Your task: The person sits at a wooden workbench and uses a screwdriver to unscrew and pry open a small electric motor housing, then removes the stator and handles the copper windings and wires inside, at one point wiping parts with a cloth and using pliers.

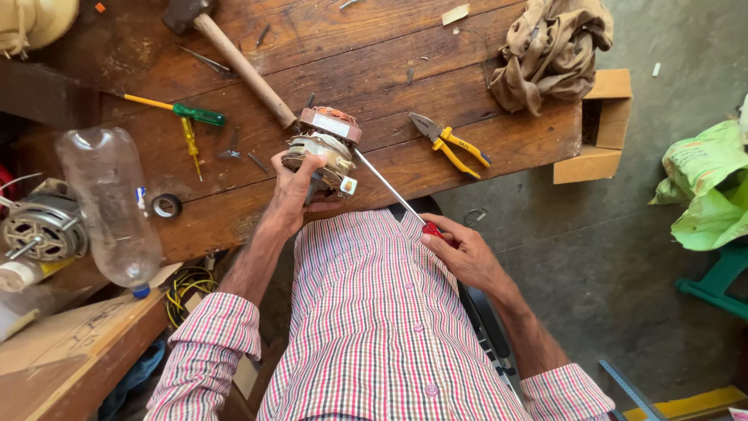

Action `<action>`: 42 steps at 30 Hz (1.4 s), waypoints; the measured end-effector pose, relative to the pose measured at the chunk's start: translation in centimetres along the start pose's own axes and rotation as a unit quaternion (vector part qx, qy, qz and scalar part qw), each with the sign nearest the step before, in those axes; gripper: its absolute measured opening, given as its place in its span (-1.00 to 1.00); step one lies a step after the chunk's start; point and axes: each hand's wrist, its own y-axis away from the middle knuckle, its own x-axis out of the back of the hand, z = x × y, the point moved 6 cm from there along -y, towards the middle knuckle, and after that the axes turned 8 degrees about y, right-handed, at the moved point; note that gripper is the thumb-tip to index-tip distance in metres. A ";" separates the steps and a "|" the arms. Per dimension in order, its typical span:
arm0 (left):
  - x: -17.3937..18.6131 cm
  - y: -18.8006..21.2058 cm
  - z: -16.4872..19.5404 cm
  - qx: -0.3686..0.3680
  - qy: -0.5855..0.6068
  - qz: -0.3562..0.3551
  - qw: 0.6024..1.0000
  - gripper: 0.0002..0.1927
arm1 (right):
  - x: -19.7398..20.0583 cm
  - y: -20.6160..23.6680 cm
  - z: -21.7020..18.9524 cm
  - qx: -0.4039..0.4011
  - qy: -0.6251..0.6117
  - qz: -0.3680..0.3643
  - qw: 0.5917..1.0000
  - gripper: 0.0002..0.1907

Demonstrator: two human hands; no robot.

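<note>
Holding small metal electric motor w/ copper windings at worn wooden desk edge, left hand grip closed; right hand grips red-handled long-shaft screwdriver, tip at motor.

Head view, steeply downward (close) over workbench

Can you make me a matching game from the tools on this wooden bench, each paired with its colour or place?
Things:
1. pliers
2. hammer
3. long screwdriver
4. plastic bottle

Descriptions:
A. clear, lying on its side at the bench's left
B. yellow handles
C. held in the right hand, tip at the small motor
D. wooden handle, head at the top edge

Pairs: 1-B, 2-D, 3-C, 4-A
</note>
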 end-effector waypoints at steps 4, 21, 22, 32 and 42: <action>-0.2 0.2 0.0 0.000 -0.001 0.015 1.000 0.00 | -1.4 0.0 -1.5 0.008 -0.035 0.051 0.998 -0.50; 1.5 0.4 0.0 -0.044 0.046 0.032 0.997 -0.01 | 2.4 1.6 -4.5 -0.022 0.065 0.082 0.994 -0.55; 1.6 0.5 -0.2 -0.045 0.046 0.032 0.997 0.00 | 2.6 1.4 -4.7 0.002 0.091 0.101 0.991 -0.57; 2.9 2.1 -2.0 -0.098 0.042 0.043 0.993 0.05 | 0.7 -5.3 -7.6 0.177 0.352 0.418 0.819 -0.49; 2.3 2.8 -1.4 -0.115 0.074 0.075 0.988 0.04 | -5.2 -9.0 -15.4 0.173 0.098 0.080 0.977 -0.73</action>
